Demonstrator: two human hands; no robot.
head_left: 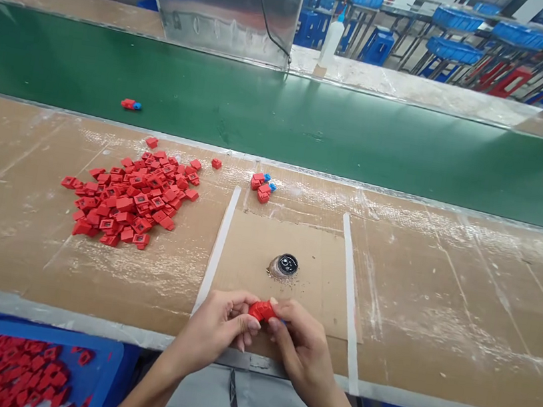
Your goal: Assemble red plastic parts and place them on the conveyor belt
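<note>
Two narrow fingertip pinches, from your left hand and your right hand, close on one red plastic part above the near edge of the cardboard mat, both forearms angling inward from the near side. Inspection finds slip risk: a loosened pinch or uneven pressure could drop the part onto the near bench edge or against the dark-topped canister just beyond it. The loose red pile lies well to your left.

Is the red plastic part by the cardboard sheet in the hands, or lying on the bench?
In the hands: the left hand and the right hand both close their fingers on the red plastic part.
</note>
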